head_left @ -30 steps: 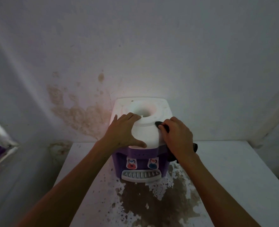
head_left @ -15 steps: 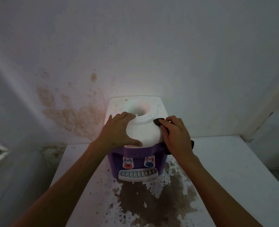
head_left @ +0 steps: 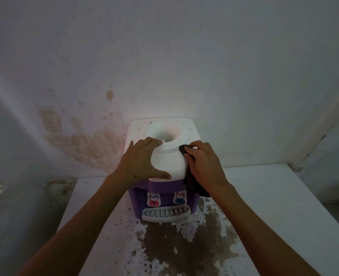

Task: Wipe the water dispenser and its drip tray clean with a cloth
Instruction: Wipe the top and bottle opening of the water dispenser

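Water dispenser (head_left: pixel 160 176) sits on the white worktop (head_left: pixel 274 196), back against the stained wall (head_left: pixel 81 140). White top, purple body, drip tray (head_left: pixel 166 213) at the front base under the two taps.

Left hand (head_left: pixel 142 162) is flat on the top's left side: fingers spread, fingertips reaching the raised collar around the bottle hole, thumb along the front edge. Not clasping anything, just pressing down. Likely bracing so the light unit doesn't slide or tip while the other side gets rubbed.

Right hand (head_left: pixel 203 164) holds the dark cloth (head_left: pixel 192 174) against the top's right edge. Fingers curled over it, one corner poking out at the fingertips next to the collar, the rest hanging down past the palm over the right side of the purple body. Grip reads as a loose clamp of cloth onto plastic, not a fist.

Both forearms come in from below, wrists roughly level with the top, hands flanking the hole.

Judgement: mid-wipe on the top panel. Front, taps and drip tray look not yet reached. Brown peeling patch (head_left: pixel 184 246) on the worktop in front is surface damage, outside the task.
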The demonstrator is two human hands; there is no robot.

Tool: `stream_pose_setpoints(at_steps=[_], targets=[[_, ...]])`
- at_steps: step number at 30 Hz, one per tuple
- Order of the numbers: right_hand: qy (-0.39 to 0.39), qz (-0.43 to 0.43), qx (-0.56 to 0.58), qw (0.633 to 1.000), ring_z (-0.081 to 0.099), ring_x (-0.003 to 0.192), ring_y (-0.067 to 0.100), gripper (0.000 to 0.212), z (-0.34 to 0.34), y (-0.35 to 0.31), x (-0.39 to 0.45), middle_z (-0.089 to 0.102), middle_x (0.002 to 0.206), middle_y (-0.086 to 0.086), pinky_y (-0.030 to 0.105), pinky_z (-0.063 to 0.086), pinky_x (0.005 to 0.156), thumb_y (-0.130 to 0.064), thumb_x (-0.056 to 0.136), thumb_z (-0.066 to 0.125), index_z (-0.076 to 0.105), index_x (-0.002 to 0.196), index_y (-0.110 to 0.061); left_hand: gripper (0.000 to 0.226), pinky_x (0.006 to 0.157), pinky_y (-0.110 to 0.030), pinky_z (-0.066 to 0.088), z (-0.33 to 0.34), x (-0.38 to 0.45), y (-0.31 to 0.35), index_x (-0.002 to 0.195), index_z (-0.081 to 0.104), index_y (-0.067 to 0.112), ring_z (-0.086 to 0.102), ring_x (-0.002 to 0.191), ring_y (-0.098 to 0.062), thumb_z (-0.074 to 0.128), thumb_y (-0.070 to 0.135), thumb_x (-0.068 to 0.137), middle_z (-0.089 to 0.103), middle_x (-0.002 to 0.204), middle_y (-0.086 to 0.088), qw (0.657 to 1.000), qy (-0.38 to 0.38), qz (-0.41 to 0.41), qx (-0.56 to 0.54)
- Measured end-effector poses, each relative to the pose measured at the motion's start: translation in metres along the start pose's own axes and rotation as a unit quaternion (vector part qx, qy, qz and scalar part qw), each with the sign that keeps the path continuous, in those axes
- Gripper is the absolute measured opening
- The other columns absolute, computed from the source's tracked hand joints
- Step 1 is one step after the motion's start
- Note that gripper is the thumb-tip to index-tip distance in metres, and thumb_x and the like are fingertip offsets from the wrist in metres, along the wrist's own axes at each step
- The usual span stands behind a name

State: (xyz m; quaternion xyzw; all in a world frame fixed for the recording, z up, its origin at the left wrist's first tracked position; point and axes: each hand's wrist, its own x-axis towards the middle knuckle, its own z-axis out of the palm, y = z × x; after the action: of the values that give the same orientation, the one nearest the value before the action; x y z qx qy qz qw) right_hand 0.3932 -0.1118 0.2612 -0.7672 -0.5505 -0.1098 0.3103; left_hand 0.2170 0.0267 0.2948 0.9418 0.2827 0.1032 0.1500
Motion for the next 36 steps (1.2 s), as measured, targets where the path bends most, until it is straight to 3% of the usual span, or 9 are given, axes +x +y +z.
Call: stream_pose_setpoints(at_steps=[3,6,10,15,23,27,31,33,36], targets=[[-0.038,-0.064,0.028,0.997,0.052,0.105,0.018,0.027,-0.002,-0.004,-0.009,0.063,0.121,-0.001,0.02,0.042,0.087,-0.02,0.099,0.06,0.071,0.122,-0.01,0.112,0.118,-0.054,0.028,0.002,0.001,0.001,0.149,0.038,0.029,0.04,0.135,-0.018,0.078,0.079,0.058,0.043,0.15,0.009,1.0,0.004,0.001,0.007],[-0.072,-0.105,0.039,0.991,0.052,0.105,0.015,0.03,-0.008,0.004,-0.006,0.063,0.124,-0.003,0.023,0.046,0.089,-0.021,0.098,0.062,0.069,0.127,-0.013,0.11,0.118,-0.055,0.029,0.002,0.001,0.001,0.15,0.038,0.029,0.04,0.135,-0.019,0.079,0.077,0.059,0.042,0.151,0.009,1.0,0.004,0.003,0.007],[-0.028,-0.025,-0.002,0.999,0.057,0.099,0.022,0.025,-0.005,0.015,0.016,0.067,0.116,0.002,0.025,0.044,0.083,-0.017,0.098,0.062,0.073,0.12,-0.012,0.111,0.119,-0.054,0.027,0.001,0.001,0.0,0.15,0.038,0.029,0.04,0.135,-0.018,0.078,0.078,0.059,0.043,0.151,0.009,1.0,0.001,0.006,0.009],[0.016,0.079,0.033,0.996,0.061,0.099,0.024,0.025,0.004,0.009,0.039,0.068,0.111,0.008,0.022,0.041,0.086,-0.02,0.101,0.059,0.073,0.119,-0.009,0.11,0.12,-0.055,0.025,0.001,0.002,-0.002,0.149,0.038,0.03,0.04,0.136,-0.019,0.077,0.079,0.059,0.042,0.151,0.009,1.0,0.001,0.006,-0.003],[-0.071,-0.055,0.058,0.994,0.061,0.103,0.017,0.027,-0.006,-0.01,0.025,0.068,0.114,-0.001,0.03,0.05,0.091,-0.025,0.097,0.065,0.073,0.122,-0.019,0.113,0.119,-0.055,0.027,0.008,0.003,-0.007,0.149,0.038,0.031,0.041,0.135,-0.018,0.071,0.084,0.054,0.042,0.15,0.011,1.0,0.006,0.008,-0.01],[-0.045,-0.03,0.026,0.998,0.061,0.099,0.02,0.024,0.0,-0.003,0.046,0.07,0.112,0.002,0.026,0.046,0.086,-0.019,0.098,0.064,0.075,0.118,-0.017,0.115,0.121,-0.055,0.024,0.008,0.003,-0.008,0.15,0.037,0.03,0.039,0.137,-0.018,0.065,0.086,0.053,0.041,0.152,0.01,1.0,0.006,0.012,-0.006],[-0.028,0.026,0.015,0.999,0.062,0.093,0.026,0.021,0.006,0.001,0.071,0.07,0.102,0.008,0.032,0.049,0.08,-0.016,0.098,0.062,0.078,0.11,-0.012,0.112,0.123,-0.055,0.019,0.005,0.002,-0.005,0.152,0.035,0.031,0.037,0.141,-0.018,0.076,0.079,0.06,0.039,0.154,0.01,1.0,0.002,0.005,-0.011],[-0.044,0.025,0.021,0.998,0.062,0.092,0.026,0.02,0.003,-0.001,0.074,0.07,0.1,0.008,0.039,0.052,0.082,-0.018,0.098,0.062,0.078,0.109,-0.014,0.111,0.124,-0.055,0.016,0.005,0.003,-0.004,0.152,0.035,0.031,0.036,0.142,-0.018,0.077,0.079,0.06,0.039,0.155,0.01,1.0,0.0,0.001,-0.007],[-0.074,-0.011,0.048,0.996,0.061,0.095,0.021,0.024,-0.005,-0.007,0.059,0.069,0.104,0.004,0.037,0.051,0.087,-0.023,0.098,0.062,0.075,0.117,-0.02,0.111,0.125,-0.055,0.014,0.005,0.003,-0.003,0.152,0.034,0.033,0.035,0.142,-0.017,0.076,0.079,0.06,0.038,0.155,0.012,1.0,-0.004,-0.004,-0.004]])
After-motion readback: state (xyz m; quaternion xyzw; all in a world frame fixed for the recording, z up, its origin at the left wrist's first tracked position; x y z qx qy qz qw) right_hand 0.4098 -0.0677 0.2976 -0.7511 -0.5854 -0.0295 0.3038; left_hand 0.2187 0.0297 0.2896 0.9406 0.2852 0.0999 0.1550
